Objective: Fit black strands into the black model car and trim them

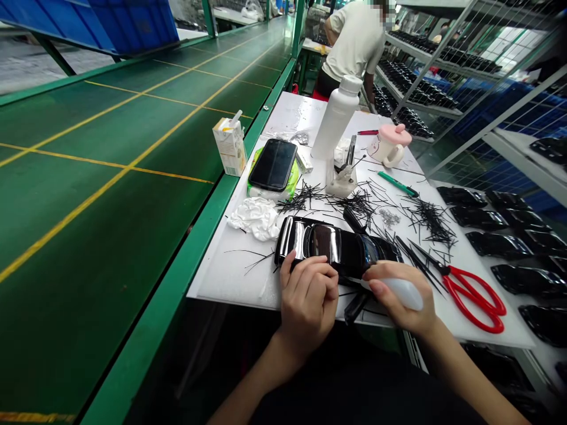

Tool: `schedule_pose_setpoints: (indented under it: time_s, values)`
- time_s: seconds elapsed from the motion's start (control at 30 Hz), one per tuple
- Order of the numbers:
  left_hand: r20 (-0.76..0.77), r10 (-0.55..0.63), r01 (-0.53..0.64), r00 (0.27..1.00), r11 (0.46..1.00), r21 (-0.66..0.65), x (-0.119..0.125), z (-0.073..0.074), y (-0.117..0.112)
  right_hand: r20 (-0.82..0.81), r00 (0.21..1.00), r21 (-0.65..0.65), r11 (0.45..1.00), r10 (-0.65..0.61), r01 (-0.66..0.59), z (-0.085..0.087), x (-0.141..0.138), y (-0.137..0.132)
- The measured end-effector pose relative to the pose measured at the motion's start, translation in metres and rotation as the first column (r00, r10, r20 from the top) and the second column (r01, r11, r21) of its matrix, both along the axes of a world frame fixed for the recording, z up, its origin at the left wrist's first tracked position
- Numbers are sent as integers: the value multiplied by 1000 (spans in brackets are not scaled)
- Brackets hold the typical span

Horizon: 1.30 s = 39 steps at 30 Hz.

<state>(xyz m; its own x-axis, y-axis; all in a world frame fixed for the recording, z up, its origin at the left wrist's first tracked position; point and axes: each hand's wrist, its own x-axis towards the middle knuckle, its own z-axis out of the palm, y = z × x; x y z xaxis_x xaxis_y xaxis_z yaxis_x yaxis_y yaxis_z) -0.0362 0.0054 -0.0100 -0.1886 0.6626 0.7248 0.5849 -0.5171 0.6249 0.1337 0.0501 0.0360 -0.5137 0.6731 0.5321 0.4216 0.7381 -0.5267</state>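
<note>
- Left grip: fingers curled against car; clamped or not, cannot tell.
- Right grip: clamped on white handle.
- Car: just beyond both grips, on worktop.
- Scissors: right of right grip.

Did a quick tally around the counter. Got two hands, one left hand plus one right hand, along with one black model car and one white-handled tool. Also spotted one pair of scissors, one phone, one green packet, one drink carton, one tissue wad, one white bottle, one lidded mug and one translucent holder. Counted two pens, one red pen, one green pen. Would call it roughly three heaps of black strips, but can't count single strips, way too tangled. Same with the shelved car bodies, too many to count. Can add one co-worker nearby.
</note>
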Motion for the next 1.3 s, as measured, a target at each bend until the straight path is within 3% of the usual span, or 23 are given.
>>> schedule_pose_setpoints:
  time_s: [0.43,0.6,0.7,0.8,0.9,0.93,1.0,1.07,1.13,1.3]
  values:
    - [-10,-1,1,1000,1000,-18,-1,1,0,-36,999,-10,1000,-1,0,-5,2,0]
    - [-31,14,-14,999,1000,-22,0,2,0,-158,985,-88,994,-71,58,-12,9,-5]
    - [-59,32,-33,998,999,-20,-1,4,0,-350,922,-213,973,-163,91,-10,21,-8]
    - [-85,29,-31,996,999,-21,-3,5,0,-521,809,-317,942,-272,113,6,47,2]
    - [-128,2,-4,992,1000,-22,-6,6,0,-497,725,-395,869,-476,299,27,93,23]
    - [-140,-9,6,990,1000,-18,-8,5,1,-410,716,-402,817,-565,413,31,112,30]
    - [-140,-25,26,990,1000,2,-10,5,3,-111,666,-345,657,-738,671,31,148,41]
    - [-113,-33,37,993,999,29,-11,6,5,104,580,-266,539,-808,799,20,177,47]
    - [-91,-41,45,995,998,40,-11,9,7,189,552,-255,503,-812,826,4,196,50]
    - [-98,-107,107,989,994,2,-7,19,10,217,555,-291,490,-803,822,-26,213,47]
